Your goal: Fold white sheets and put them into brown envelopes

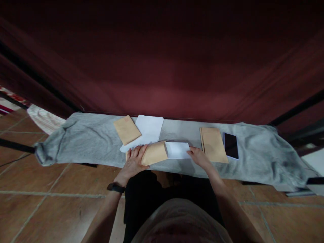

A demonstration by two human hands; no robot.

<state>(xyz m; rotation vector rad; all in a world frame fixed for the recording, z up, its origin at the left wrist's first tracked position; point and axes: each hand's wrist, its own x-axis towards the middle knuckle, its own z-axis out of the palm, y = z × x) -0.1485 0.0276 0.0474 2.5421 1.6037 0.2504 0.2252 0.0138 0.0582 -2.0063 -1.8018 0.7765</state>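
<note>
A brown envelope (155,153) lies on the grey cloth in front of me, its open end facing right. My left hand (135,160) rests on the envelope's left end with its fingers spread, pressing it down. A folded white paper (177,150) sticks out of the envelope's open end. At that paper's right edge, my right hand (197,156) pinches it between thumb and fingers. How far the paper reaches inside the envelope is hidden.
Behind my left hand lie white sheets (150,128), partly under another brown envelope (127,130). To the right are stacked brown envelopes (214,145) and a phone (231,145). The grey cloth (93,141) covers a narrow surface against a dark red panel (162,77).
</note>
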